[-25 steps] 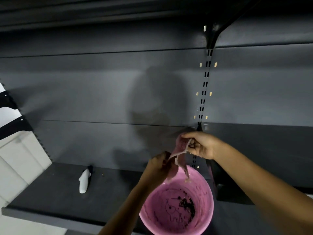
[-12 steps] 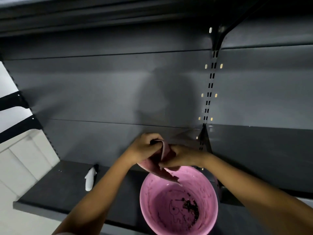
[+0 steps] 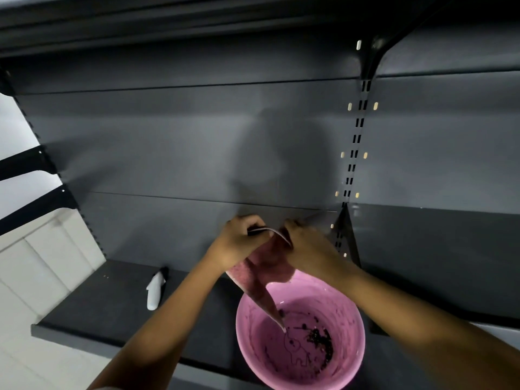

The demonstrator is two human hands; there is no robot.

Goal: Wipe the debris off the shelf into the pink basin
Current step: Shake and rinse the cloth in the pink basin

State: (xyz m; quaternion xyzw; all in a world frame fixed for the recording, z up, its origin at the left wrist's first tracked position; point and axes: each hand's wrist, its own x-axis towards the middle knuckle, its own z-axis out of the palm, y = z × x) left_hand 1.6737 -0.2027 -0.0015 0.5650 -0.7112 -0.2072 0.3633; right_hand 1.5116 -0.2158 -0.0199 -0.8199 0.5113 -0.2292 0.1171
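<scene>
A pink basin (image 3: 349, 319) stands on the dark shelf (image 3: 112, 313), with dark debris (image 3: 320, 339) lying in its bottom right. Above the basin's far rim I hold a pink cloth (image 3: 267, 271) with both hands. My left hand (image 3: 239, 243) grips its upper left part and my right hand (image 3: 306, 246) grips its upper right part. The cloth hangs down between them, and one corner points into the basin.
A white bottle (image 3: 154, 291) lies on the shelf to the left of my arms. A slotted upright and a black bracket (image 3: 347, 235) stand just right of my right hand. The shelf's front edge runs along the bottom left.
My hands came together on the cloth, then spread apart slightly. The cloth now hangs lower, its corner down inside the basin.
</scene>
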